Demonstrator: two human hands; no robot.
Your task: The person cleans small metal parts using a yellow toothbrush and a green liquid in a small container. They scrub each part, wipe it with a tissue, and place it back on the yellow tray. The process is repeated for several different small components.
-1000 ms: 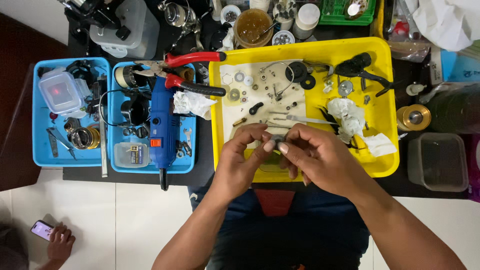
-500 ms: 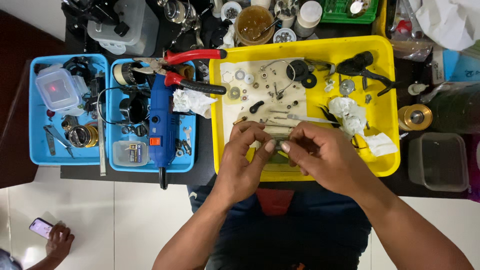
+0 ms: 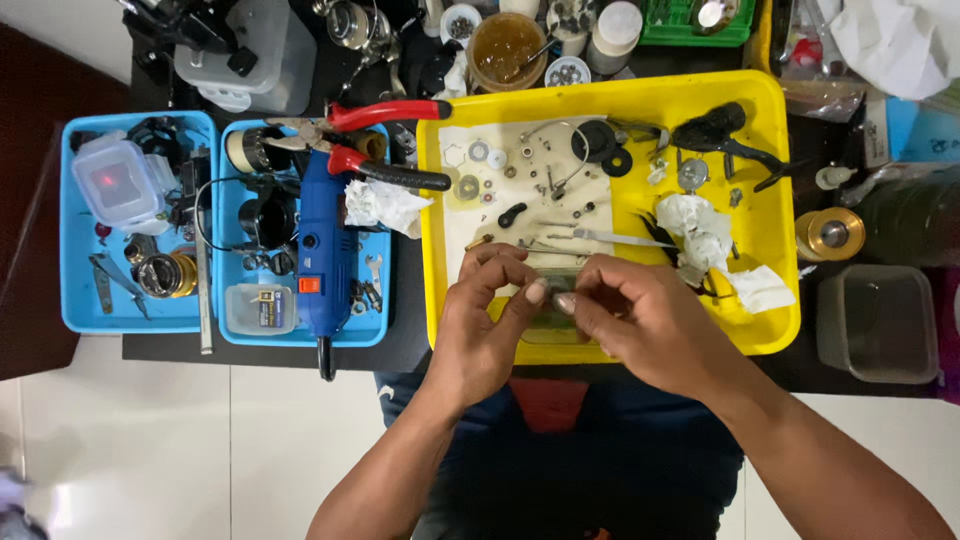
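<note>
- Greenish and small, the part (image 3: 552, 297) sits pinched between both hands over the near edge of the yellow tray (image 3: 770, 200); most of it is hidden by fingers, so its exact kind cannot be told.
- The left hand (image 3: 480, 325) comes in from about 7 o'clock, its grip closed on the part's left end, thumb tip pressing toward 3 o'clock.
- The right hand (image 3: 640, 320) comes in from about 4 o'clock, its grip closed on the right end, fingers curled over the top.
- The part's long axis appears to run 9 to 3 o'clock, so each hand takes one end; both are equally near, fingertips almost meeting at the middle.
- Just beyond the hands, toward 12 o'clock, a slim metal tool (image 3: 610, 237) lies across a white sheet (image 3: 480, 215) strewn with small washers and screws.
- At 1 o'clock from the grip lies crumpled white tissue (image 3: 705, 230), and farther out a black lever-shaped piece (image 3: 715, 130).
- At 10 o'clock, off the tray, red-handled pliers (image 3: 385, 140) rest across a blue tray (image 3: 375, 290) holding a blue rotary tool (image 3: 322, 250).
- Farthest, at 12 o'clock on the dark counter (image 3: 420, 330), stands a jar of amber grease (image 3: 505, 45).
</note>
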